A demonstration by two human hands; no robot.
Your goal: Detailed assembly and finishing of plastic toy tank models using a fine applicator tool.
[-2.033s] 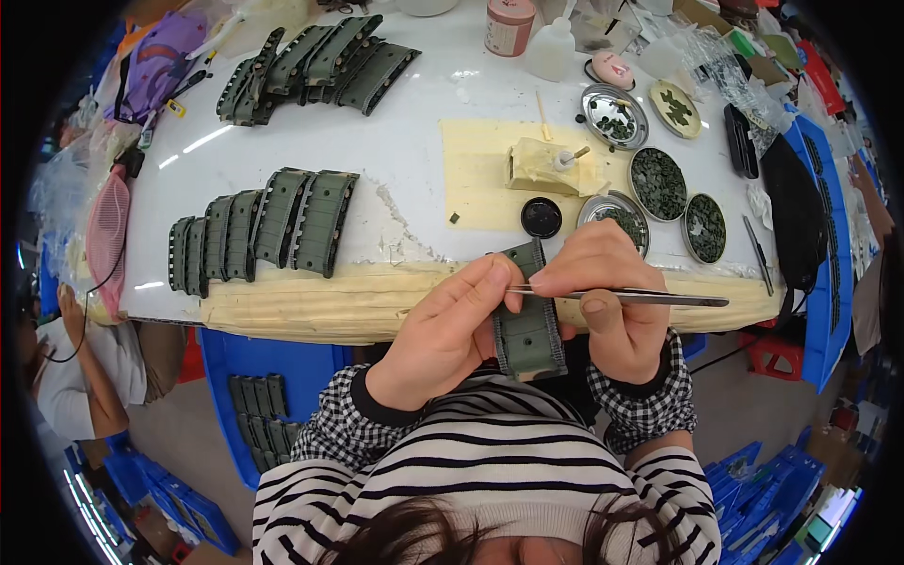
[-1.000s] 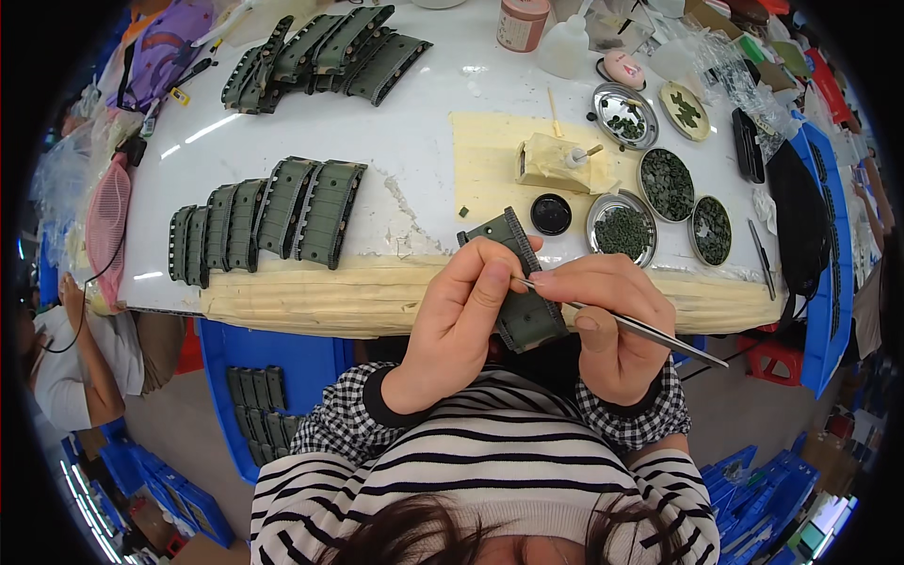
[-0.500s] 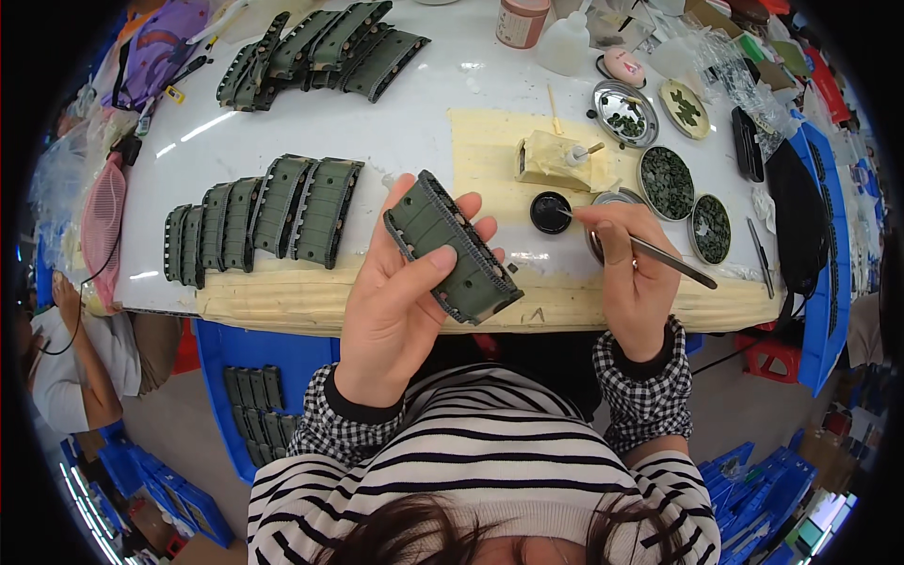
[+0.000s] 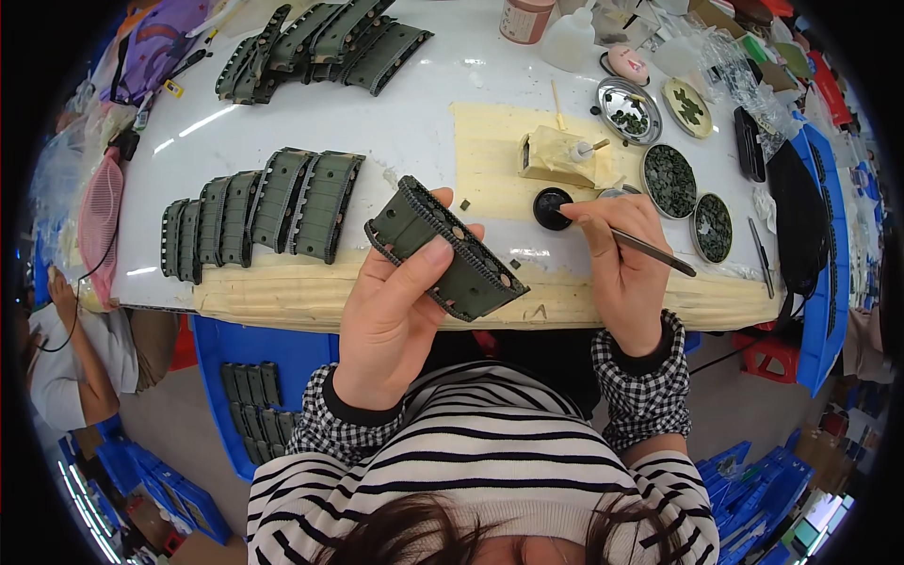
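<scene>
My left hand (image 4: 381, 315) grips a dark green plastic part (image 4: 476, 282), long and ribbed with toothed edges, thumb on top and fingers behind it. It is tilted, so a side with tan round discs shows. In my right hand (image 4: 626, 268) is a pair of metal tweezers (image 4: 654, 252), pinched between thumb and fingers. The tweezers' tip is at a small round black dish (image 4: 552, 209); what it touches inside cannot be made out. A round metal dish (image 4: 617, 191) is partly hidden behind my right hand. A tiny green piece (image 4: 465, 204) lies beside the held part.
Similar green parts stand in a row (image 4: 282, 202) at left and in a pile (image 4: 325, 47) farther back. Round tins of small dark pieces (image 4: 669, 179) sit at right. A tape-covered block (image 4: 560, 158) holds a white nozzle. A blue tray (image 4: 212, 353) with more parts is below the table.
My left hand has turned the green part, bringing its disc-lined side into view. My right hand has shifted slightly left, with the tweezers' tip still at the black dish.
</scene>
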